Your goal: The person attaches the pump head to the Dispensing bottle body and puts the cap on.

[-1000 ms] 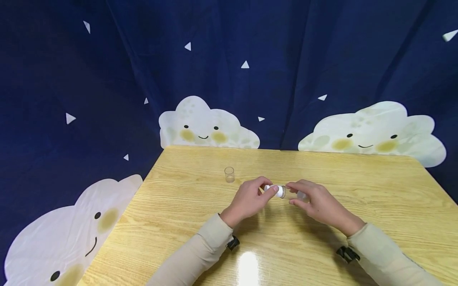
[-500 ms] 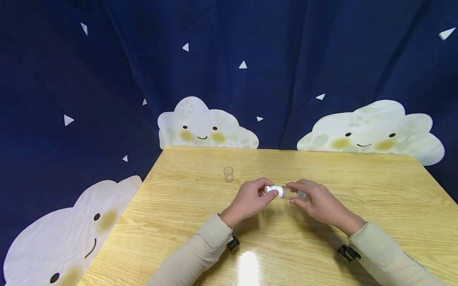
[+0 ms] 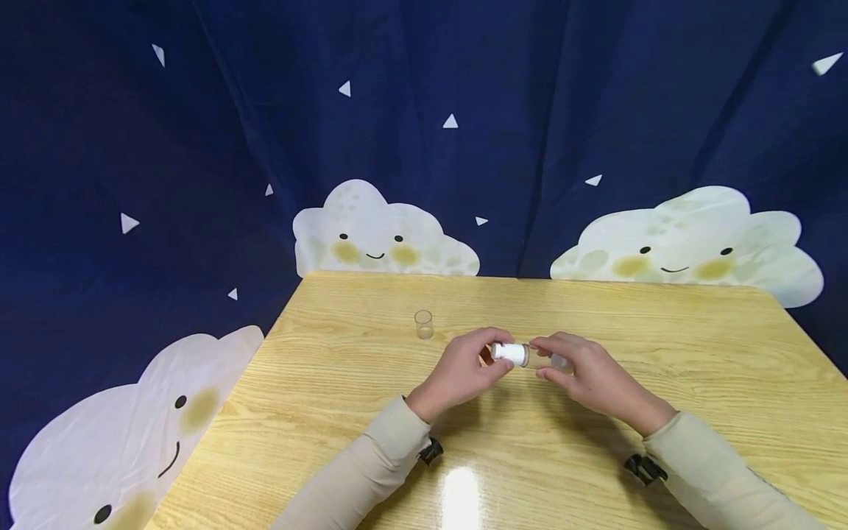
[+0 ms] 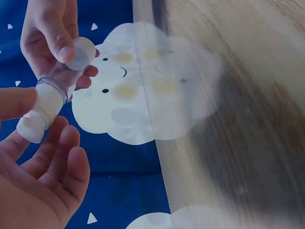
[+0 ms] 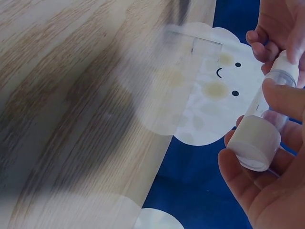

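Observation:
Both hands hold a small pump bottle (image 3: 510, 355) lying sideways between them above the table. My left hand (image 3: 464, 368) pinches its white pump head (image 4: 47, 102) between thumb and fingers. From the other end, my right hand (image 3: 589, 375) grips the clear body (image 4: 66, 76), with the white base (image 5: 255, 143) against its fingers and palm. Pump head and body line up end to end, a clear ring at the join. Left of the hands, a clear cap (image 3: 424, 324) stands on the table, apart from both.
The wooden table (image 3: 331, 353) reflects light near its front. Behind it and to its left hangs a dark blue curtain (image 3: 397, 132) with white clouds and triangles. Each wrist wears a black strap mount (image 3: 642, 469) below the sleeve cuff.
My left thumb has slid down around the white pump head toward its lower side, uncovering more of it. The right hand keeps its hold, almost still. The cap has not moved.

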Motion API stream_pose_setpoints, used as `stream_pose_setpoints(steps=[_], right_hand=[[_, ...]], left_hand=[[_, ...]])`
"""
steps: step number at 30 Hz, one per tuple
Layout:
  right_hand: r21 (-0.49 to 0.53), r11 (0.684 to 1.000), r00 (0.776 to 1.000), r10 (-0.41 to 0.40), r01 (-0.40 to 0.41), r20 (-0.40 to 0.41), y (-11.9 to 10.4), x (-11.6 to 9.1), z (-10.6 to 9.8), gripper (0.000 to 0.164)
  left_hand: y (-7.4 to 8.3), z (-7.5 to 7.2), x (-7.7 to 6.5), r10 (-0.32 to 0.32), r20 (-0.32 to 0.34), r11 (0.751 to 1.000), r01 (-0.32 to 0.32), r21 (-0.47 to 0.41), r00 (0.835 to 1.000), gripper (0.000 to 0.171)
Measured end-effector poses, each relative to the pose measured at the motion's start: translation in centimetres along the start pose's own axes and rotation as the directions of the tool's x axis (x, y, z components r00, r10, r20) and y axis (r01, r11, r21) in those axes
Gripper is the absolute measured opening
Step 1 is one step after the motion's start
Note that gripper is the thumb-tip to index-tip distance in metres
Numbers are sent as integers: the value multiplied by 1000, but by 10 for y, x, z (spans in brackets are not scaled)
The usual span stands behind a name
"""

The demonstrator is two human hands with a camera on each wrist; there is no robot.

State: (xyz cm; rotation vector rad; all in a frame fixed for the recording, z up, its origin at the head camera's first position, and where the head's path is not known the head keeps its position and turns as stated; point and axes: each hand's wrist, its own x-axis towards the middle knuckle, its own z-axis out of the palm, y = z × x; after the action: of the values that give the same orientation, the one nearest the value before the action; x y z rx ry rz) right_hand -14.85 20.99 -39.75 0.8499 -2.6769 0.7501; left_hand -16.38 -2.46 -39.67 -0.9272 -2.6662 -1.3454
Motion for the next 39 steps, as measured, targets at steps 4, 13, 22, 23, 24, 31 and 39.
stream_pose_setpoints(steps=[4, 13, 22, 23, 24, 31, 39], right_hand=[[-2, 1000, 1000, 4, -4, 7, 0, -1, 1, 38], [1, 1000, 1000, 2, -2, 19, 0, -2, 2, 37], [-5, 1000, 1000, -12, 12, -4, 1, 1, 3, 38], [-6, 1000, 1000, -20, 20, -9, 1, 1, 4, 38], [-8, 1000, 1000, -25, 25, -14, 1, 1, 4, 38], [-9, 1000, 1000, -21, 21, -3, 0, 1, 3, 38], [9, 1000, 1000, 7, -7, 11, -4, 1, 2, 35]], left_hand=[[0, 0, 0, 35, 4, 999, -35, 26, 999, 26], [-1, 2, 1, 43, 2, 997, -43, 63, 999, 26], [-1, 1, 0, 35, 0, 998, -34, 54, 999, 35], [-1, 1, 0, 28, 2, 999, -28, 46, 1000, 37], [-1, 1, 0, 19, 4, 999, -19, 36, 1000, 40], [1, 2, 0, -115, 7, 993, 115, 2, 993, 53], [-2, 3, -1, -171, -9, 985, 171, 31, 985, 36]])
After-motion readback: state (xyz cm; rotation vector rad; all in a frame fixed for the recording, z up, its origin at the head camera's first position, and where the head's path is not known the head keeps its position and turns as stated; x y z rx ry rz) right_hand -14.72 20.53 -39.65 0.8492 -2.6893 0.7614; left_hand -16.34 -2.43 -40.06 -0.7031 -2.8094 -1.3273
